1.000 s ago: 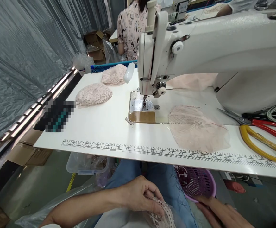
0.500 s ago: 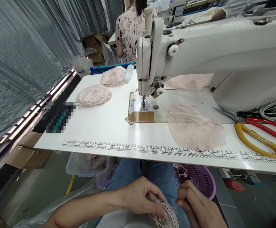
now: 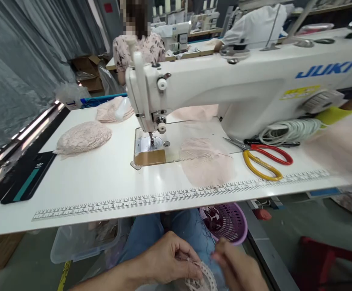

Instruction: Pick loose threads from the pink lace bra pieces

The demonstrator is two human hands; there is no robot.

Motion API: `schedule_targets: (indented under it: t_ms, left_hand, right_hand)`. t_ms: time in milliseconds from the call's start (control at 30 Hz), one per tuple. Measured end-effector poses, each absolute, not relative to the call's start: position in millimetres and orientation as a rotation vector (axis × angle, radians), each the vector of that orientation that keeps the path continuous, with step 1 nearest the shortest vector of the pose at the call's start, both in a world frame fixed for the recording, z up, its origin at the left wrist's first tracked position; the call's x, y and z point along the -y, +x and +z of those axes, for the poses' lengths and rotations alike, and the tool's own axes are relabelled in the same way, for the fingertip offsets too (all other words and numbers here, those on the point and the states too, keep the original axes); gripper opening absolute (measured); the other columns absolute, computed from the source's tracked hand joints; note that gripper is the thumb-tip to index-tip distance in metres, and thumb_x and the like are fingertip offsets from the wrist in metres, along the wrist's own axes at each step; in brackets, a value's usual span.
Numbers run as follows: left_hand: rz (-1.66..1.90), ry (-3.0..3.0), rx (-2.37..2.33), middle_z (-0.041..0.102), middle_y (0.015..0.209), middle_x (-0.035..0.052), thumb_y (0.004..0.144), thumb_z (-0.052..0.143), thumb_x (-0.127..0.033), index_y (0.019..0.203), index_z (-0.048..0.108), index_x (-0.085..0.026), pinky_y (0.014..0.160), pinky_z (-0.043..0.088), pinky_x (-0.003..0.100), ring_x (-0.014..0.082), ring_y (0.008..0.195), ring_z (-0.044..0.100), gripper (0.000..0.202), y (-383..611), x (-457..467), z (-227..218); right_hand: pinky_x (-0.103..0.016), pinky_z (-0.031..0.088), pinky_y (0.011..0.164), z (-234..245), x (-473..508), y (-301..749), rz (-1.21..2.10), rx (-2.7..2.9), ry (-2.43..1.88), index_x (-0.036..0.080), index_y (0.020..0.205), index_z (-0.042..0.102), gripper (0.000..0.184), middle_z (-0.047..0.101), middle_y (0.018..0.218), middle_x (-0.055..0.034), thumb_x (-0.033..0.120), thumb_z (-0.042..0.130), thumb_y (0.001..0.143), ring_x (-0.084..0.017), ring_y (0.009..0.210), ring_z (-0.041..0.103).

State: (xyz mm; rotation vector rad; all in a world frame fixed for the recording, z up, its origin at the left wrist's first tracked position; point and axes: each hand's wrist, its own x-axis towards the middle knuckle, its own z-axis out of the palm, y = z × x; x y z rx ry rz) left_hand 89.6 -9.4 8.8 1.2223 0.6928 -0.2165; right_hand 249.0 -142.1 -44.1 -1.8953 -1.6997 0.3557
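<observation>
My left hand (image 3: 168, 258) is curled over my lap, below the table edge, with its fingers closed on a piece of pale lace trim (image 3: 202, 279). My right hand (image 3: 235, 268) is right beside it, blurred, with fingers bent toward the same lace; whether they grip it is unclear. Both hands are over my blue jeans (image 3: 151, 234). On the white table (image 3: 103, 182) above stands a white JUKI sewing machine (image 3: 239, 89), with a flat pink lace piece (image 3: 204, 159) lying to the right of its needle.
Red and yellow scissors (image 3: 263, 161) and a coil of white cord (image 3: 291, 129) lie at the right. Heaps of pink lace (image 3: 82, 137) sit at the left. A purple basket (image 3: 227, 222) and a clear bin (image 3: 79, 242) stand under the table. Another person (image 3: 136, 44) works behind.
The view has swung to the right and back, so more of the machine and table shows. My right hand came up from the right to meet the left hand at the lace.
</observation>
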Motion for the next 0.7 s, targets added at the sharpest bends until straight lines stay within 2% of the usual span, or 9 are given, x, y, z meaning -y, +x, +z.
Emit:
schedule_targets:
  t_ms: [67, 167, 233, 333, 400, 467, 567, 633, 700]
  left_hand:
    - [-0.24, 1.188, -0.695, 0.068, 0.068, 0.0059, 0.059, 0.076, -0.043, 0.082, 0.074, -0.011, 0.059, 0.043, 0.021, 0.0103, 0.057, 0.054, 0.039, 96, 7, 9]
    - [-0.26, 1.197, -0.707, 0.068, 0.069, 0.0062, 0.057, 0.077, -0.048, 0.087, 0.073, -0.012, 0.06, 0.044, 0.023, 0.0117, 0.057, 0.055, 0.047, 104, 8, 2]
    - [-0.258, 1.22, -0.717, 0.067, 0.066, 0.0054, 0.056, 0.077, -0.05, 0.087, 0.073, -0.012, 0.058, 0.042, 0.023, 0.0118, 0.055, 0.054, 0.05, 107, 10, -3]
    - [-0.238, 1.251, -0.745, 0.063, 0.059, 0.0033, 0.054, 0.077, -0.053, 0.082, 0.073, -0.011, 0.053, 0.038, 0.021, 0.0102, 0.052, 0.049, 0.051, 100, 11, -10]
    - [-0.209, 1.275, -0.781, 0.058, 0.054, 0.0014, 0.054, 0.076, -0.055, 0.077, 0.072, -0.009, 0.049, 0.033, 0.019, 0.008, 0.049, 0.045, 0.052, 87, 9, -15]
    - [-0.169, 1.258, -0.818, 0.057, 0.052, 0.0009, 0.054, 0.075, -0.059, 0.072, 0.07, -0.008, 0.049, 0.031, 0.019, 0.0072, 0.048, 0.044, 0.054, 69, 7, -22]
    - [-0.096, 1.129, -0.82, 0.065, 0.064, 0.0048, 0.058, 0.075, -0.058, 0.075, 0.068, -0.009, 0.057, 0.039, 0.021, 0.0109, 0.056, 0.056, 0.052, 45, 5, -34]
    - [-0.058, 1.07, -0.803, 0.067, 0.069, 0.0064, 0.061, 0.075, -0.055, 0.077, 0.068, -0.01, 0.06, 0.041, 0.022, 0.0127, 0.061, 0.06, 0.049, 39, 6, -40]
    - [-0.045, 1.06, -0.786, 0.067, 0.066, 0.0055, 0.062, 0.075, -0.055, 0.077, 0.067, -0.01, 0.059, 0.04, 0.02, 0.0119, 0.06, 0.059, 0.048, 42, 8, -46]
  right_hand:
    - [-0.019, 0.038, 0.041, -63, 146, 275, 0.318, 1.54, -2.089, 0.022, 0.071, 0.043, 0.034, 0.053, 0.051, 0.0023, 0.035, 0.027, 0.098, -0.012, 0.04, 0.053]
    - [-0.023, 0.023, 0.031, -92, 159, 321, 0.219, 1.363, -2.336, 0.022, 0.063, 0.048, 0.039, 0.051, 0.04, -0.0027, 0.041, 0.031, 0.093, -0.019, 0.029, 0.049]
    - [-0.027, 0.03, 0.032, -107, 167, 342, 0.189, 1.317, -2.394, 0.02, 0.065, 0.057, 0.043, 0.061, 0.049, -0.0118, 0.035, 0.026, 0.091, -0.024, 0.034, 0.056]
    - [-0.037, 0.05, 0.052, -118, 171, 344, 0.228, 1.354, -2.317, 0.017, 0.081, 0.066, 0.04, 0.07, 0.08, -0.0196, 0.032, 0.029, 0.089, -0.03, 0.064, 0.069]
    - [-0.038, 0.056, 0.064, -124, 168, 328, 0.3, 1.411, -2.204, 0.015, 0.095, 0.065, 0.039, 0.071, 0.094, -0.0186, 0.037, 0.034, 0.091, -0.03, 0.082, 0.07]
    - [-0.036, 0.057, 0.075, -131, 160, 305, 0.37, 1.454, -2.082, 0.013, 0.112, 0.06, 0.045, 0.068, 0.106, -0.018, 0.046, 0.035, 0.093, -0.028, 0.098, 0.067]
    - [-0.035, 0.052, 0.089, -147, 144, 274, 0.445, 1.479, -1.926, 0.016, 0.131, 0.047, 0.061, 0.057, 0.128, -0.0162, 0.059, 0.045, 0.087, -0.027, 0.118, 0.054]
    - [-0.033, 0.05, 0.092, -158, 132, 263, 0.472, 1.461, -1.851, 0.02, 0.132, 0.045, 0.058, 0.058, 0.126, -0.0128, 0.058, 0.044, 0.089, -0.025, 0.117, 0.055]
    - [-0.031, 0.052, 0.088, -168, 121, 260, 0.482, 1.419, -1.826, 0.022, 0.123, 0.052, 0.04, 0.064, 0.113, -0.0086, 0.047, 0.042, 0.095, -0.021, 0.107, 0.061]
